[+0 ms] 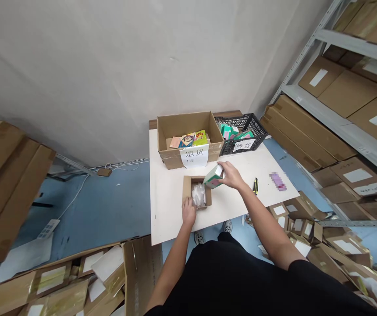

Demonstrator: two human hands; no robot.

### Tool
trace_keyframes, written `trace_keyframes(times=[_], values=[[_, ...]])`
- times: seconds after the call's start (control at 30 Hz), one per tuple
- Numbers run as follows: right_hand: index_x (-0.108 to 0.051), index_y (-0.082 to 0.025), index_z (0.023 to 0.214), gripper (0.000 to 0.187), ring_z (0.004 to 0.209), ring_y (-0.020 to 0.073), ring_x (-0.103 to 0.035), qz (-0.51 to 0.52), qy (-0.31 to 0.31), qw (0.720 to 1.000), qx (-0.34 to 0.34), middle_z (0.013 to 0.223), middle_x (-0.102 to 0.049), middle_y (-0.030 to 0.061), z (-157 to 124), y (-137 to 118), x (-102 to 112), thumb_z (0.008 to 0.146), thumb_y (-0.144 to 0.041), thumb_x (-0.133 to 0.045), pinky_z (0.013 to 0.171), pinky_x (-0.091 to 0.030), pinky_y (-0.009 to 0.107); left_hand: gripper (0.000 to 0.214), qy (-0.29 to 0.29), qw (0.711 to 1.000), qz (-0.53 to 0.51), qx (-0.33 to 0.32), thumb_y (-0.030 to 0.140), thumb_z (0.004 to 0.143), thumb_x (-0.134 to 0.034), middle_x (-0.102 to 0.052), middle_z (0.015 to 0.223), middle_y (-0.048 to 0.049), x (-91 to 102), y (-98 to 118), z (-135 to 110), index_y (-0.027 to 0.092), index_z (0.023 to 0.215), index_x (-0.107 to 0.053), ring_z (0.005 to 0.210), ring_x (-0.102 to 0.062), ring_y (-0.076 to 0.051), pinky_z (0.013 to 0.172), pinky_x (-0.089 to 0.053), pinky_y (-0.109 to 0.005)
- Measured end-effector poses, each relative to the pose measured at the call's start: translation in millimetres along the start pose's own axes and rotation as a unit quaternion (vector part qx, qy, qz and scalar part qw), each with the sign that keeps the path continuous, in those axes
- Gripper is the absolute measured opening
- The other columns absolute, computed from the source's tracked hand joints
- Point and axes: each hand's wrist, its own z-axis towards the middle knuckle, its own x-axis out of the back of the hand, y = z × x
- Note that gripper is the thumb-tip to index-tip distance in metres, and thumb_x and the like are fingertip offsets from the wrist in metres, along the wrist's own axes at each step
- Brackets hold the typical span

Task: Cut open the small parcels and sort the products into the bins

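My right hand (230,176) grips a small green and white box (214,177), tilted, above the right edge of an open cardboard carton (209,202). Clear crumpled plastic packing (199,194) lies inside that carton. At its front left corner, my left hand (189,212) has its fingers closed around the carton's edge and flap. The carton stands on a white table (172,224).
Behind it stand a large cardboard box (172,158) with colourful small packs and a black plastic crate (261,131) with green boxes, both labelled. A yellow-black utility knife (256,186) and a blurred purple item (278,181) lie rightward. Shelves (339,41) hold cartons.
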Motion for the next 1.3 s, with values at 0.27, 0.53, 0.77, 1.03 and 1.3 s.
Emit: trace_keyframes(times=[0.27, 0.53, 0.77, 1.03, 1.3], values=[[-0.053, -0.021, 0.151, 0.081, 0.118, 0.03, -0.056, -0.057, -0.037, 0.981, -0.181, 0.127, -0.058, 0.0122, -8, 60, -43, 0.076, -0.026, -0.083, 0.097, -0.048, 0.034, 0.022, -0.011, 0.998, 0.053, 0.04, 0.022, 0.092, -0.061, -0.062, 0.15, -0.0082, 27.1, -43, -20, 0.024, 0.089, -0.083, 0.151, -0.042, -0.038, 0.121, -0.044, -0.055], [-0.043, -0.018, 0.16, 0.08, 0.123, 0.0311, -0.06, 0.025, -0.032, 0.958, -0.285, 0.129, -0.063, 0.0138, -51, 83, -116, 0.089, -0.044, -0.07, 0.103, -0.05, 0.038, 0.05, 0.029, 0.998, 0.016, 0.059, 0.01, 0.088, -0.055, -0.06, 0.15, -0.0121, 50.0, -28, -30, 0.026, 0.132, -0.073, 0.149, -0.043, -0.036, 0.121, -0.043, -0.054], [-0.058, -0.021, 0.147, 0.061, 0.108, 0.0245, -0.071, 0.113, -0.045, 0.942, -0.314, 0.128, -0.071, 0.0112, -63, 89, -118, 0.09, -0.039, -0.07, 0.094, -0.056, 0.035, 0.05, 0.054, 0.995, -0.086, -0.013, 0.017, 0.1, -0.048, -0.062, 0.141, -0.012, 47.8, 68, 53, 0.024, 0.146, -0.063, 0.133, -0.056, -0.029, 0.116, -0.046, -0.04], [-0.072, -0.025, 0.13, 0.05, 0.109, 0.0197, -0.073, 0.138, -0.061, 0.955, -0.255, 0.123, -0.078, 0.0035, -42, 105, -99, 0.082, -0.014, -0.069, 0.099, -0.056, 0.032, 0.056, -0.188, 0.977, -0.065, -0.076, 0.025, 0.094, -0.065, -0.067, 0.134, -0.0081, 12.2, 147, 171, 0.032, 0.149, -0.058, 0.118, -0.067, -0.025, 0.101, -0.052, -0.033], [-0.068, -0.024, 0.134, 0.046, 0.123, 0.0245, -0.069, 0.162, -0.021, 0.943, -0.289, 0.132, -0.074, 0.0084, -41, 116, -103, 0.089, -0.027, -0.066, 0.108, -0.053, 0.04, 0.047, -0.157, 0.987, -0.039, 0.016, 0.031, 0.099, -0.057, -0.077, 0.119, -0.0109, 5.9, 161, 170, 0.025, 0.145, -0.056, 0.107, -0.073, -0.027, 0.092, -0.052, -0.034]])
